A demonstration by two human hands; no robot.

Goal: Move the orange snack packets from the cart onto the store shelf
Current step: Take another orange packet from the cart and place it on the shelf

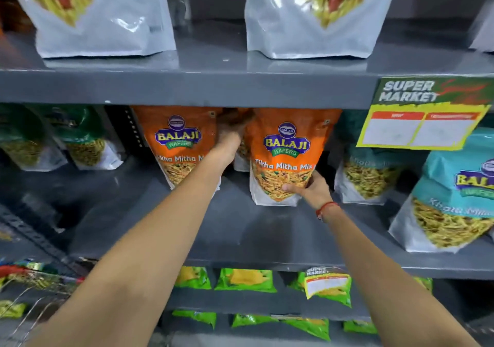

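Two orange snack packets are standing upright on the middle shelf (187, 229), side by side, and you are working with both hands among them. Your right hand (311, 190) is gripping the lower right corner of the right orange packet (284, 157), thumb lying across the front and fingers (316, 177) wrapping behind the edge, likely so the base is settling flat and the label is facing outward. Your left hand (231, 139) is reaching into the gap between that packet and the left orange packet (177, 143), and what looks like a third orange packet is sitting deeper in that gap; the hand is blurred, so you cannot tell whether its fingers are spread or pinching anything. Teal packets (454, 194) are standing just to the right and green ones (80, 138) to the left, so you are keeping the orange row together in its own slot. A corner of the wire cart (29, 301) is showing at lower left. Placement seems well along; squaring the row is probably what is remaining here.
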